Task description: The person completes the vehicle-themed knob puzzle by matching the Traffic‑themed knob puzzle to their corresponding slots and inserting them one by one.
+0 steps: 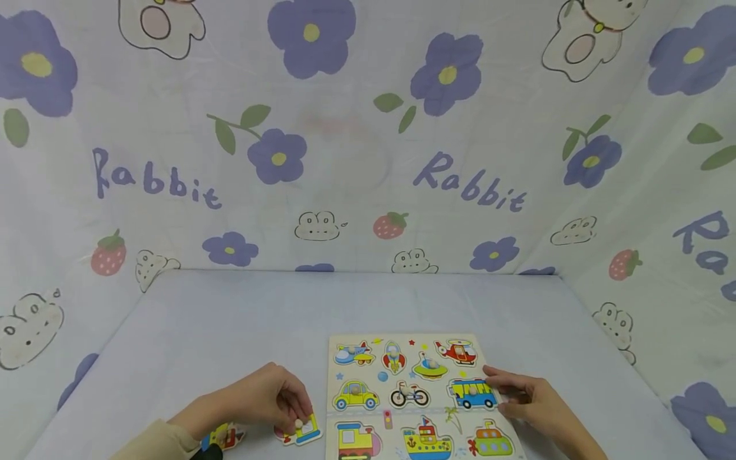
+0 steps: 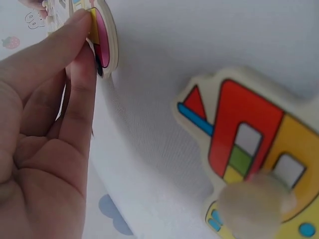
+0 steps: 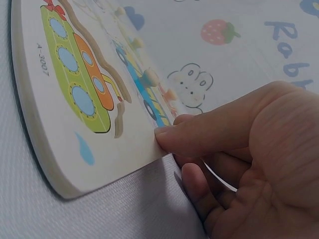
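A wooden puzzle board [image 1: 397, 374] with vehicle pictures lies at the lower middle of the head view. Just left of it, my left hand [image 1: 282, 393] pinches a train puzzle piece [image 1: 313, 436] in pink, yellow and blue; the fingers partly cover it. My right hand [image 1: 535, 402] holds the board's right edge, thumb on top and fingers curled at the side, beside the blue bus piece [image 1: 474, 394]. Under my left wrist lies a boat puzzle piece [image 2: 249, 114], red and yellow with a round knob, partly hidden in the head view.
Knobbed pieces, among them a car [image 1: 356, 397], a bicycle [image 1: 409, 396] and a helicopter [image 1: 458, 352], sit in the board's upper rows. Its bottom row shows the train [image 1: 353, 441], boat [image 1: 427, 444] and submarine [image 1: 491, 442] pictures. A printed curtain [image 1: 356, 160] surrounds the pale table [image 1: 259, 319].
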{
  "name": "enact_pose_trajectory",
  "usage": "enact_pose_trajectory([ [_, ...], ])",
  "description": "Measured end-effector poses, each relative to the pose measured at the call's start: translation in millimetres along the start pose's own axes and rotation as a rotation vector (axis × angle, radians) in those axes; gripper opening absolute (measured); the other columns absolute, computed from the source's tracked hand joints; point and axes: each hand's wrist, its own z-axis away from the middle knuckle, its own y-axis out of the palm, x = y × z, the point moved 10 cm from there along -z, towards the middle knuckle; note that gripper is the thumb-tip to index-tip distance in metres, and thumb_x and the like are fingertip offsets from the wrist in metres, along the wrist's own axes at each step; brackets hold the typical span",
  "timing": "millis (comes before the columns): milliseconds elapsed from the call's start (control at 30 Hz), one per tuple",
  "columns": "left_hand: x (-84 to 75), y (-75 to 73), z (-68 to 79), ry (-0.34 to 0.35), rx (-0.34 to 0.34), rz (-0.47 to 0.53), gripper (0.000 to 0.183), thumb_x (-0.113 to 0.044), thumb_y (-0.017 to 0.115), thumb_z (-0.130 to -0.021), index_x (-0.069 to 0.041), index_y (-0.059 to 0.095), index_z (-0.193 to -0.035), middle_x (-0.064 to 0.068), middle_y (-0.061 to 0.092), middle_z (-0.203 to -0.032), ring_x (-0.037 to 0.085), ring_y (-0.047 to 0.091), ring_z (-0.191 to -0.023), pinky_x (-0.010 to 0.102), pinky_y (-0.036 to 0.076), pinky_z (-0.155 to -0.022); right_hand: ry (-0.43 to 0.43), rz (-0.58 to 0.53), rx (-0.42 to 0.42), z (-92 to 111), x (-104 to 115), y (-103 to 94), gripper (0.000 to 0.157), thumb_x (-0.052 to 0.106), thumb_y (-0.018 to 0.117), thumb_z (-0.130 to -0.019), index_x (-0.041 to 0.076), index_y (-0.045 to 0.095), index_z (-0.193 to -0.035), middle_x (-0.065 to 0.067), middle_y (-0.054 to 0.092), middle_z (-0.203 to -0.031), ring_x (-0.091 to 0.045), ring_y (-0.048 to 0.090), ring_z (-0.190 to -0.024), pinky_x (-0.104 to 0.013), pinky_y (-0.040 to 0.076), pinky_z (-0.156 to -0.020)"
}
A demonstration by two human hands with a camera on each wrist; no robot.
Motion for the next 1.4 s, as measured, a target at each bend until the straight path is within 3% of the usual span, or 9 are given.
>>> enact_pose_trajectory([
  [200,-2.6,-2.6,3.9,0.008,-0.024,-0.002,0.020,0.001,0.083,-0.076,-0.011,0.075,-0.089,-0.004,0.072,-0.082,0.012,0.068,-0.073,0.028,0.056,-0.064,0.001,-0.005,-0.004,0.4,1.4,0.0,0.040,-0.002,0.076,-0.077,0.010,0.074,-0.115,-0.004,0.053,-0.142,-0.024,0.055,-0.105,-0.033,0.051,-0.079],
  [533,7.1,-12.1,9.2,-0.026,-0.077,-0.019,0.021,-0.002,0.084,-0.075,-0.014,0.075,-0.090,-0.003,0.072,-0.083,0.013,0.067,-0.073,0.029,0.056,-0.067,0.001,0.005,0.002,0.9,0.7,0.0,0.039,-0.001,0.076,-0.077,0.008,0.073,-0.115,-0.006,0.052,-0.142,-0.024,0.056,-0.107,-0.033,0.051,-0.079],
  [1167,3.5,-29.5,10.5,-0.054,-0.204,-0.027,0.019,-0.009,0.085,-0.077,-0.013,0.075,-0.093,-0.004,0.071,-0.085,0.015,0.064,-0.074,0.028,0.055,-0.067,0.004,0.001,0.004,-0.1,-0.3,0.5,0.040,-0.001,0.076,-0.078,0.008,0.072,-0.116,-0.007,0.052,-0.143,-0.023,0.056,-0.107,-0.031,0.051,-0.078],
  [1400,0.4,-33.4,9.4,-0.010,-0.277,-0.072,0.018,-0.013,0.085,-0.078,-0.013,0.075,-0.093,-0.007,0.070,-0.082,0.012,0.063,-0.071,0.027,0.054,-0.064,-0.001,0.003,0.010,-0.1,1.8,0.9,0.040,0.000,0.076,-0.079,0.008,0.072,-0.117,-0.007,0.051,-0.144,-0.023,0.056,-0.108,-0.029,0.050,-0.077],
])
